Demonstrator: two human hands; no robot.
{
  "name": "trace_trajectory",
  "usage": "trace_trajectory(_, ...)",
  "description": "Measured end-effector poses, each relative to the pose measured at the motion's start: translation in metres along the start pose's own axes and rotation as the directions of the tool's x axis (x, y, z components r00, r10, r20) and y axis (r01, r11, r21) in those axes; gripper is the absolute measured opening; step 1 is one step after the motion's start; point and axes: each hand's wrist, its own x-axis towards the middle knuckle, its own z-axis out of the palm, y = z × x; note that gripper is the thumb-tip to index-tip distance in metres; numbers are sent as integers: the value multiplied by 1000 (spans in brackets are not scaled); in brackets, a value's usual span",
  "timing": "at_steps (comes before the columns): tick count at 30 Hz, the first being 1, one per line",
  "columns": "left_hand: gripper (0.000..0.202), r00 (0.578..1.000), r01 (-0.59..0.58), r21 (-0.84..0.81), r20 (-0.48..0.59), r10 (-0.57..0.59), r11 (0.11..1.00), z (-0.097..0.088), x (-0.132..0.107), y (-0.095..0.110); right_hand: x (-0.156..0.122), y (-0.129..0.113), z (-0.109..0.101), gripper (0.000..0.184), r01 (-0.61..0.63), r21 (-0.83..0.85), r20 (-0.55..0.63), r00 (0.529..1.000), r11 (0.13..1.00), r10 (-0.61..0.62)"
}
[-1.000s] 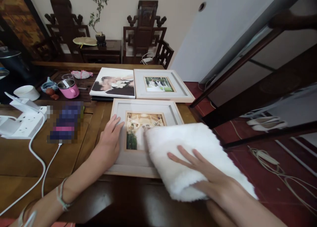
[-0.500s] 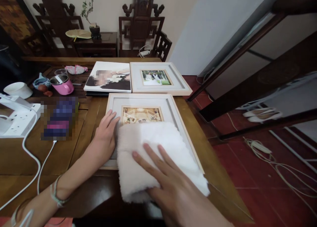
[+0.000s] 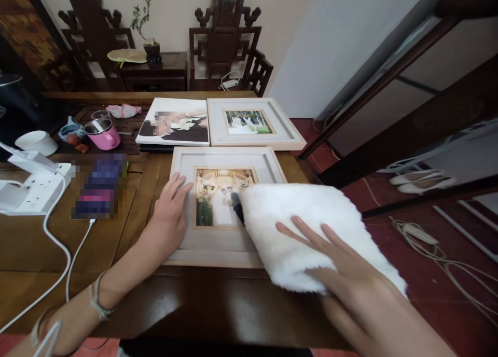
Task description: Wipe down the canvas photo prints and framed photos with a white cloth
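A light wooden picture frame (image 3: pixel 218 261) with a wedding photo under its front lies on the table. My left hand (image 3: pixel 171 206) rests along the frame's left edge, fingers stretched out on the rim. Over the frame's right side spreads a thick, fluffy white cloth (image 3: pixel 307 206), which hides that edge and part of the photo. My right hand (image 3: pixel 342 263) holds the cloth, its fingers spread on top and its thumb tucked against the lower fold. Part of the cloth hangs past the frame to the right.
Behind lie a second framed photo (image 3: pixel 284 123) and a white photo panel (image 3: pixel 173 136). A pink mug (image 3: pixel 103 135), a white cup (image 3: pixel 37 143), a pixelated device (image 3: pixel 99 186) and a white power strip (image 3: pixel 42 191) with cables stand left. A dark wooden chair (image 3: pixel 412 134) is at right.
My right hand has moved the cloth rightward across the frame, uncovering most of the photo. My left hand stays at the frame's left edge. The view has shifted slightly.
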Motion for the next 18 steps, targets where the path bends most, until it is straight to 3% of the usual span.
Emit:
trace_trajectory(8,48,1000,-23,-9,-12,23,1000,0,5,-5,88,43,16,46,-173,-83,-64,984,981,168)
trace_trajectory(11,48,999,-38,3,-32,38,999,1,5,-5,111,53,20,50,-152,-114,-37,988,982,149)
trace_trajectory(14,46,997,-69,18,-44,69,997,2,5,-7,112,50,20,51,-65,-130,0,998,989,65)
trace_trajectory(18,48,995,-75,23,-69,76,997,4,5,-11,83,34,15,45,52,-99,30,998,994,-49)
